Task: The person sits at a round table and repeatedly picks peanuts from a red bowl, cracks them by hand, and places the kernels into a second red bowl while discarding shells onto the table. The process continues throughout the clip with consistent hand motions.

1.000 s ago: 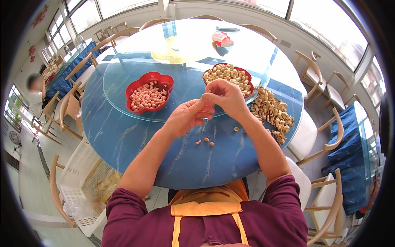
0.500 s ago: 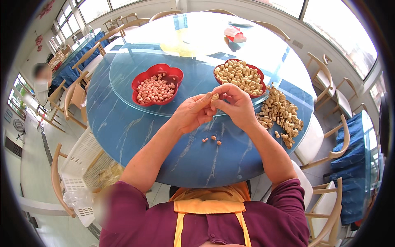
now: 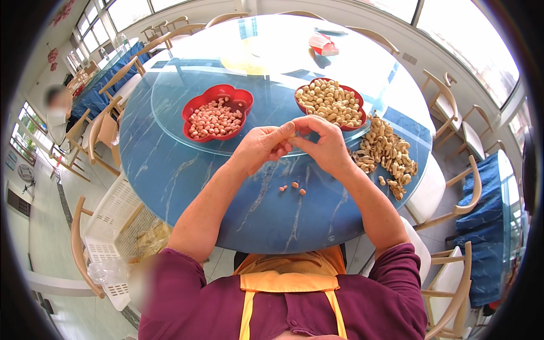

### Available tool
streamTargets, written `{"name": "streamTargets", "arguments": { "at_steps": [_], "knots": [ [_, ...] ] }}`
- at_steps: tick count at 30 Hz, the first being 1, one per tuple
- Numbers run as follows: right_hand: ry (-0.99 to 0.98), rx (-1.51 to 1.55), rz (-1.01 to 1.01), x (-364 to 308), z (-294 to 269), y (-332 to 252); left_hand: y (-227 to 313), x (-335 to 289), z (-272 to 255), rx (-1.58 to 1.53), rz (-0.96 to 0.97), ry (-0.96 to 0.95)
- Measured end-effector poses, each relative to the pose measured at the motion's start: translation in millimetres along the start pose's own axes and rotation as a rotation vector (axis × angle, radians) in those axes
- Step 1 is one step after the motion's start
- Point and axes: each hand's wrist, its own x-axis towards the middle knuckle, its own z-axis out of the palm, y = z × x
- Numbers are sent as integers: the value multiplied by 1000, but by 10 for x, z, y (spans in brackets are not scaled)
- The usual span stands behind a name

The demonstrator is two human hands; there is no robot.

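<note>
Both hands meet above the near half of the blue marbled table (image 3: 249,218). My left hand (image 3: 259,148) and my right hand (image 3: 327,146) pinch one peanut (image 3: 293,136) between thumbs and fingertips; the fingers mostly cover it. Beyond the left hand stands a red flower-shaped bowl (image 3: 245,94) with pink shelled peanut kernels (image 3: 215,119). A second red bowl (image 3: 361,118), heaped with unshelled peanuts (image 3: 328,102), is just past the right hand. Emptied shells (image 3: 388,156) lie piled beside my right wrist. Three loose kernels (image 3: 294,185) rest on the table below the hands.
The bowls stand on a round glass turntable (image 3: 164,122). A red and white packet (image 3: 323,45) lies at the table's far side. Wooden chairs (image 3: 462,192) surround the table. At lower left a white plastic basket (image 3: 105,226) holds plastic bags. Another person (image 3: 56,113) is at far left.
The hands stay together over the same spot, with small finger movements. The peanut was plainer to see before; fingertips now cover more of it. Bowls, shells and loose kernels look unmoved.
</note>
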Motion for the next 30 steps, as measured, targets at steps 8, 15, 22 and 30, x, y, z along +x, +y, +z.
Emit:
{"name": "streamTargets", "arguments": {
  "at_steps": [8,15,22,30],
  "knots": [
    [-66,43,88,21,-87,-51,-9,-2,-12,-14,-26,-76],
    [-87,157,181,9,-80,91,-8,-12,-4,-30,-30,-113],
    [-87,238,212,34,-96,201,-21,-17,-2,-70,-23,-139],
    [1,142,118,21,-29,214,-47,2,38,-207,-31,-44]
  ]
}}
